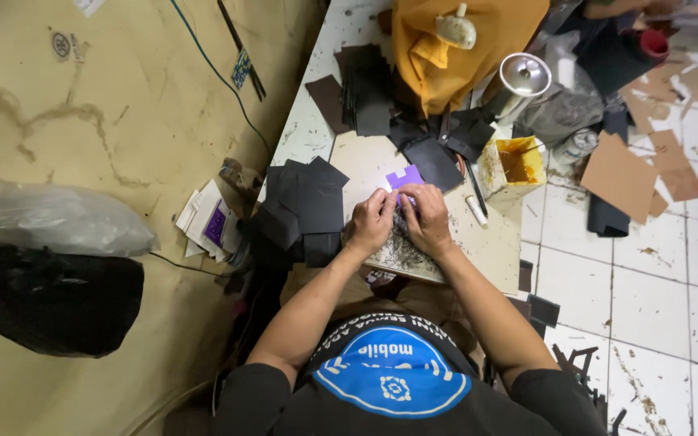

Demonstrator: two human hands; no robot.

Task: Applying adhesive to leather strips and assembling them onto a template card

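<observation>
My left hand (371,221) and my right hand (426,216) are side by side over a pale board (365,161) on the low table, both pinching a small purple piece (405,178) whose upper part sticks out beyond my fingers. The lower part of that piece is hidden under my fingers. A pile of black cut sheets (304,202) lies just left of my left hand. More black pieces (434,161) lie just beyond my right hand.
A yellow open tin (515,165) and a white marker (476,210) sit right of my hands. Behind are an orange cloth (454,48), a metal can (523,77) and another black stack (365,93). Brown cardboard scraps (624,173) litter the tiled floor; plastic bags (50,266) lie at left.
</observation>
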